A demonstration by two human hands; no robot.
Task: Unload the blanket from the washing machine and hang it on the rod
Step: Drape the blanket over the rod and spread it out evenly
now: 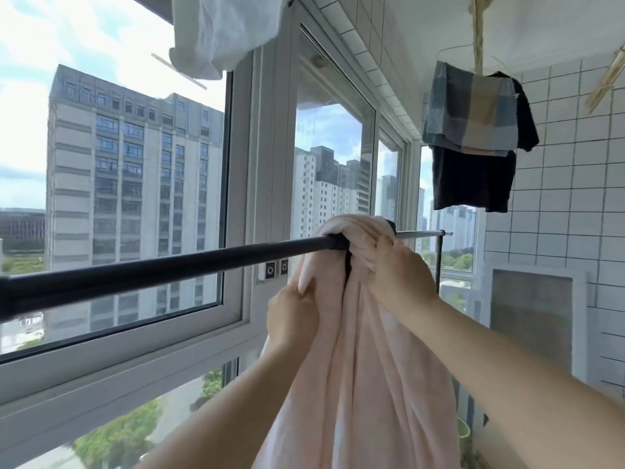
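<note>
Currently the pink blanket [365, 350] is draped in a bunch over the black rod [135, 274], which runs from the left edge of the frame toward centre right. Fabric humps over the rod just right of centre; the bulk hangs in long folds down to the bottom of the frame. The washing machine is not in view.

Left hand [292, 316], below centre: fingers curled, pinching a fold of the blanket below the rod. Right hand [400, 269], right of centre: fingers curled into the cloth just under the rod, grasping a gathered wad. Both hands hold cloth; neither visibly touches the rod.

Judgement: step in hand is spreading. Blanket is on the rod but piled at one spot, so it would dry poorly and could slide off to the heavier side.

Notes for doing it well:
- Keep the right hand anchoring its wad while the left draws its fold leftward along the bare stretch of rod.
- Find an edge rather than a mid-fold; the folds are tangled and edges cannot be made out here.
- Even the drop front and back; how much hangs behind the rod is hidden.
- Wet cloth is likely heavy; shift it in short pulls.

Elsewhere: checked cloth [471, 110] over a dark garment [471, 179] hang upper right; white cloth [223, 28] at top; window [233, 198] behind.
</note>
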